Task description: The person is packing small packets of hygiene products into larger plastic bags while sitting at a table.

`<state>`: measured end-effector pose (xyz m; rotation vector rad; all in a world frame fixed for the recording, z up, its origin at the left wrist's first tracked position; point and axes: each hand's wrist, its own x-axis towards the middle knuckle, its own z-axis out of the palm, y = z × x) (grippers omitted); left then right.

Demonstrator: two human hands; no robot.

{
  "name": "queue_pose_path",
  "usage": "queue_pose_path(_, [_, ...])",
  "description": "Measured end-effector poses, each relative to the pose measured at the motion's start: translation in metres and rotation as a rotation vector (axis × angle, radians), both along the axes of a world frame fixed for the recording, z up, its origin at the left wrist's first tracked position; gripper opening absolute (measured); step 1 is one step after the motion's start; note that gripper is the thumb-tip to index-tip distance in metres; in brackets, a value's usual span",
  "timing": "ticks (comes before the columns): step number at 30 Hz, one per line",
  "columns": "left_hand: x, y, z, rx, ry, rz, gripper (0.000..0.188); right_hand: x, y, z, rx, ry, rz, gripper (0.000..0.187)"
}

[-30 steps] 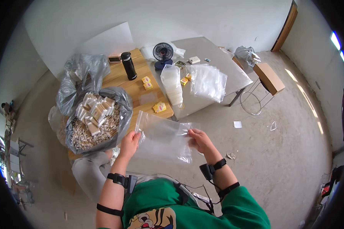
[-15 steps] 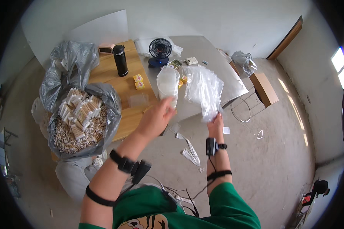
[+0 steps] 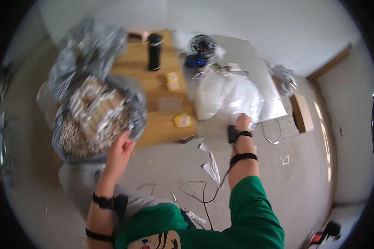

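Left hand (image 3: pixel 120 153) is loosely curled with nothing visible in it, right by the near rim of a grey plastic bag (image 3: pixel 138 101); can't tell if it's actually touching. That bag's stuffed with cotton swabs (image 3: pixel 96 106), bundles sitting on top of loose ones. Right hand (image 3: pixel 243 121) is at the near edge of the clear plastic bags (image 3: pixel 244 97) on the grey desk (image 3: pixel 268 79). Way too smeared to say whether it's gripping them. Label-wise, the little yellow packets (image 3: pixel 182 120) on the wooden desk (image 3: pixel 147 89) have some printing, but it's too fuzzy to read. A black flask (image 3: pixel 154 52) stands further back, a dark fan (image 3: pixel 202 45) sits behind the clear stuff, and the green shirt (image 3: pixel 203 232) has a cartoon print.
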<state>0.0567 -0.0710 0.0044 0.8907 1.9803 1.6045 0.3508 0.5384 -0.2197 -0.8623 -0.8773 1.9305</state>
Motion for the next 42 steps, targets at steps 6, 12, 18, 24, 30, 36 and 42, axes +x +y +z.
queue_pose_path(6, [-0.028, -0.033, 0.013, -0.171, 0.021, 0.217, 0.033, -0.046, -0.118, 0.077, 0.071, -0.423, -0.272, 0.033])
queue_pose_path(12, [-0.062, -0.079, 0.000, -0.200, 0.297, 0.458, 0.020, -0.014, -0.238, 0.061, 0.142, -0.542, -0.164, 0.024])
queue_pose_path(18, [-0.096, -0.109, -0.004, -0.569, 0.512, 0.707, 0.028, -0.033, -0.380, 0.046, 0.019, -0.649, 0.218, 0.020])
queue_pose_path(24, [-0.111, -0.129, -0.009, -0.733, 0.440, 0.613, 0.047, -0.142, -0.481, 0.121, 0.279, -0.591, 0.645, 0.015])
queue_pose_path(30, [-0.120, -0.138, -0.019, -0.481, 0.438, 0.696, 0.036, -0.249, -0.548, 0.201, 0.599, -0.510, 0.876, 0.015])
queue_pose_path(36, [-0.142, -0.159, -0.012, -0.241, 0.291, 0.702, 0.037, -0.329, -0.594, 0.218, 0.553, -0.388, 1.065, 0.012])
queue_pose_path(42, [-0.162, -0.194, -0.027, 0.046, -0.039, 0.757, 0.035, -0.369, -0.603, 0.210, 1.483, -0.613, 0.840, 0.031])
